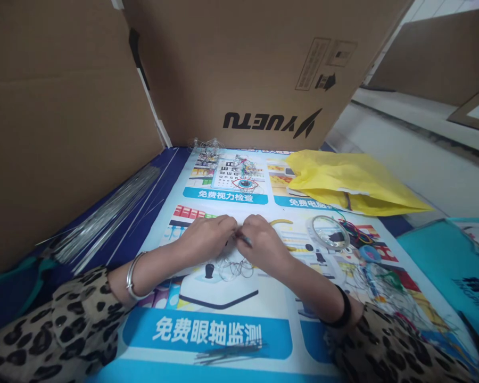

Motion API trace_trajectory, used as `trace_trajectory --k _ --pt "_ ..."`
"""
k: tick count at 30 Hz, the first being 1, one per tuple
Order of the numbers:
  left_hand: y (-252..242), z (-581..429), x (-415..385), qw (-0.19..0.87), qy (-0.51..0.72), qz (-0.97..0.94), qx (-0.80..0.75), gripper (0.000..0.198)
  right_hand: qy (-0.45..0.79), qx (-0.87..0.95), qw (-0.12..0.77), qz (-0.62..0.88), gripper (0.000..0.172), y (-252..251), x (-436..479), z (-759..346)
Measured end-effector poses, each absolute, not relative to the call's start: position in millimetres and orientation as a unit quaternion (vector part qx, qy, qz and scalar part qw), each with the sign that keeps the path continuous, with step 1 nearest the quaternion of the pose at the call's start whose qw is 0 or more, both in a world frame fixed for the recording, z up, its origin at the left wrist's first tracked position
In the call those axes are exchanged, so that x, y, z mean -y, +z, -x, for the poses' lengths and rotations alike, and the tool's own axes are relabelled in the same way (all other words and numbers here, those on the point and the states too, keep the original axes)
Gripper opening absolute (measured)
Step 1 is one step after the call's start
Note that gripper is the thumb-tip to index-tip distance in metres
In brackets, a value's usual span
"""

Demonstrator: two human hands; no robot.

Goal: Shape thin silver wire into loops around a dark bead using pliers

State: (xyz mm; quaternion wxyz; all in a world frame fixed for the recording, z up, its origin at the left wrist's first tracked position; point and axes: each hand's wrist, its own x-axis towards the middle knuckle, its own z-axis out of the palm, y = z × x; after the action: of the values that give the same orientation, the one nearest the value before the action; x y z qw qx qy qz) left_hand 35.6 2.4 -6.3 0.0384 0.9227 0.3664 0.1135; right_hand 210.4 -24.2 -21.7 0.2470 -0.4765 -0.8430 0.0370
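My left hand (213, 234) and my right hand (263, 242) meet over the printed sheet (239, 367), fingers pinched together with the tips almost touching. Between and just below them shows a thin looped wire piece (235, 269), its curls spread towards me. It runs up into the fingers of both hands; the exact grip point is hidden. Nearer to me lies a small bundle of short dark wires (229, 351). Right of my right hand rests a clear round ring-shaped spool (330, 232), close to a tangle of coloured wires (357, 232).
A cardboard box wall (239, 69) stands behind and to the left. Long straight wires (112, 207) lie on the left over blue cloth. A yellow bag (351, 181) is at the back right, a teal bag (451, 266) at the right edge. More wire shapes (243, 167) lie at the back.
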Motion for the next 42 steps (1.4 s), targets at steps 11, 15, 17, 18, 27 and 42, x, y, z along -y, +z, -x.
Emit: trace_trajectory --k 11,15,17,18,27,42 --pt "-5 -36 -4 0.196 0.228 -0.865 -0.403 0.009 0.065 0.838 0.291 0.457 0.019 -12 26 -223" --pt "-7 -33 -5 0.2 0.25 -0.857 -0.404 0.008 -0.038 0.832 0.163 0.529 0.023 11 36 -249" --pt "-8 -32 -6 0.204 0.253 -0.856 -0.403 0.008 -0.076 0.814 0.052 0.573 0.026 19 43 -264" --pt "-9 -32 -6 0.206 0.256 -0.854 -0.403 0.007 -0.085 0.795 0.007 0.601 0.028 21 46 -272" --pt "-9 -30 -5 0.2 0.272 -0.846 -0.413 0.005 -0.059 0.772 -0.072 0.629 0.034 17 55 -294" --pt "-8 -30 -2 0.132 0.259 -0.867 -0.404 0.008 -0.133 0.819 0.013 0.558 0.022 -19 36 -271"
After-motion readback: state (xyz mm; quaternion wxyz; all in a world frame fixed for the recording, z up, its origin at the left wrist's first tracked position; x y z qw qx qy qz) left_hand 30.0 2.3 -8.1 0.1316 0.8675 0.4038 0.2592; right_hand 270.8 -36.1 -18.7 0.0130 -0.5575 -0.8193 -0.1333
